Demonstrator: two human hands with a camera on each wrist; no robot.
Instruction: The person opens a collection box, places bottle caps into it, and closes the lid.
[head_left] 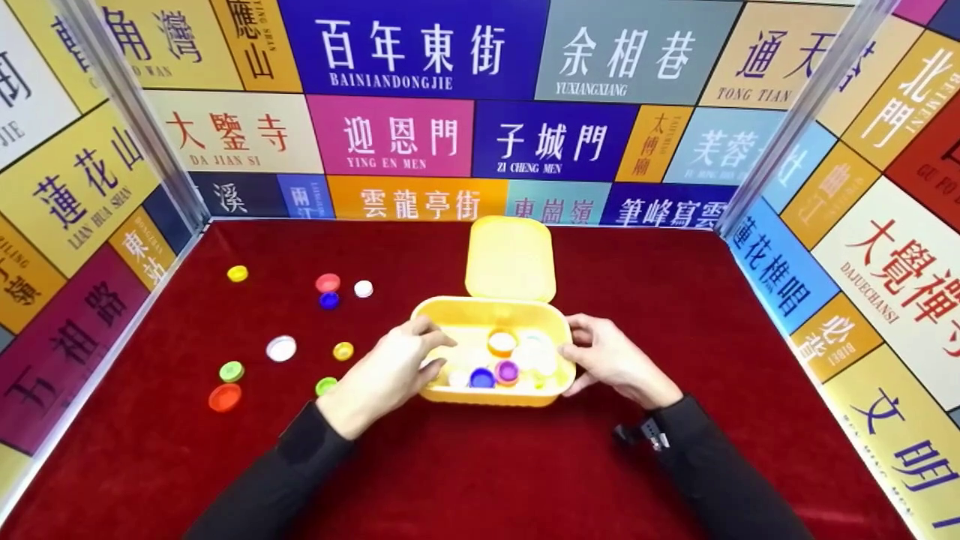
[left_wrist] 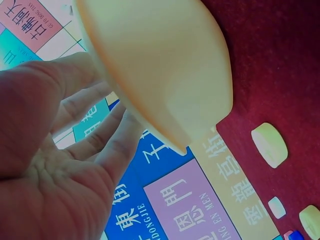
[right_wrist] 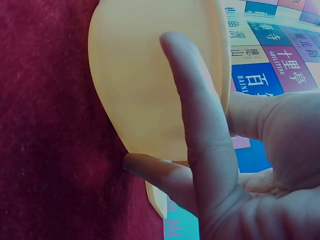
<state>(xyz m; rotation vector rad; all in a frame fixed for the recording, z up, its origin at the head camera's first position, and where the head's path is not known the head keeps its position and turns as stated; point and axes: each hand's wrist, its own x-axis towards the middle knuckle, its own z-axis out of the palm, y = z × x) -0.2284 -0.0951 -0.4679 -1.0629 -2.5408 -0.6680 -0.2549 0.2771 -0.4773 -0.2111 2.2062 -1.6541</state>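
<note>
A yellow plastic box [head_left: 487, 400] stands open-topped on the table. Inside it lie several bottle caps, among them a blue cap [head_left: 482, 378], a purple cap [head_left: 507, 372] and an orange-rimmed cap [head_left: 502, 343]; pale ones blur together at the right. My left hand [head_left: 394, 364] reaches over the left rim, fingers and thumb apart, with no cap seen between them. In the left wrist view, the box wall [left_wrist: 165, 65] hides its fingertips. My right hand [head_left: 619, 360] grips the box's right end; in the right wrist view, fingers [right_wrist: 207, 135] lie along the outer wall and the rest reaches the rim.
A yellow lid [head_left: 511, 259] lies just behind the box. Loose caps are scattered on the red cloth [head_left: 465, 472] to the left, including a red cap [head_left: 225, 397], a white cap [head_left: 281, 348] and a yellow cap [head_left: 237, 274]. Printed panels [head_left: 420, 49] wall the table's back and sides.
</note>
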